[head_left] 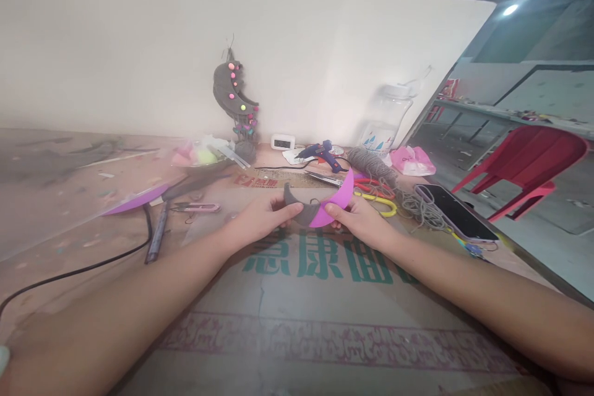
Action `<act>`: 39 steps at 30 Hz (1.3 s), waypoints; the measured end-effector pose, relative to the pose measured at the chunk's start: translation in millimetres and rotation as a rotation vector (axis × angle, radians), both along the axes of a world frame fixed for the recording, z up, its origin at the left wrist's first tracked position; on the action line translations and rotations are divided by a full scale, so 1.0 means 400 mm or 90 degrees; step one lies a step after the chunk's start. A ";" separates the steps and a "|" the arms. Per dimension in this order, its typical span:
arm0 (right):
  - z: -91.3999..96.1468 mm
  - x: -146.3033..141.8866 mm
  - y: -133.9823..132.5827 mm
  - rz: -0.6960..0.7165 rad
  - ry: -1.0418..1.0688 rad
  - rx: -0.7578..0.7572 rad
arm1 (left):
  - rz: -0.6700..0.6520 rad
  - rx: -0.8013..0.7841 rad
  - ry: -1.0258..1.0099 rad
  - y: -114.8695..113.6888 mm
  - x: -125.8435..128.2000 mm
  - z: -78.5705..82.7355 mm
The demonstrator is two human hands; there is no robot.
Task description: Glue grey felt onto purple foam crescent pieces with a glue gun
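A shallow dish (204, 159) at the far left holds blurred pink and yellow bits. Over the table's cardboard sheet (297, 303), the crescent (320, 207) lies between both grips: the left hand (260, 219) pinches its grey end and the right hand (359, 221) its purple end. Its long axis runs left-right, with the horns pointing far.

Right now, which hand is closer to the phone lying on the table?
Right. The right hand holds the purple end of the crescent, just left of the phone; the left hand is farther off, on the grey end.
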State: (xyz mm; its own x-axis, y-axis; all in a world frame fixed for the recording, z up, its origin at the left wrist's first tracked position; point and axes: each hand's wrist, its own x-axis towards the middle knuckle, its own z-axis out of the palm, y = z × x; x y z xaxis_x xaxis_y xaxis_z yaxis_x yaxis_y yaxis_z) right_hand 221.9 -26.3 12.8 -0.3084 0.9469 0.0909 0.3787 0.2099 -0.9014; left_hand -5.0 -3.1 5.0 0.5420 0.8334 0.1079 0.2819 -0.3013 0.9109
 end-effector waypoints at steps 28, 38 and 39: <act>-0.004 -0.005 0.008 -0.020 0.035 -0.028 | 0.062 -0.055 -0.116 0.014 -0.002 -0.008; -0.001 -0.003 0.002 -0.014 0.008 0.046 | 0.032 -0.067 -0.113 0.010 -0.002 -0.001; 0.002 -0.004 0.000 -0.027 0.005 0.054 | 0.031 -0.068 -0.115 0.011 -0.002 -0.002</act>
State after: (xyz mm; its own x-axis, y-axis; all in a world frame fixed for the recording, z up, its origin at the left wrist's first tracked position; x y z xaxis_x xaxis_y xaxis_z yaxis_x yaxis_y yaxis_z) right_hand 220.5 -26.4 13.6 -0.2669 0.9480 0.1731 0.3814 0.2689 -0.8845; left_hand -5.8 1.1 4.1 0.4814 0.8698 0.1086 0.1231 -0.1898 0.9741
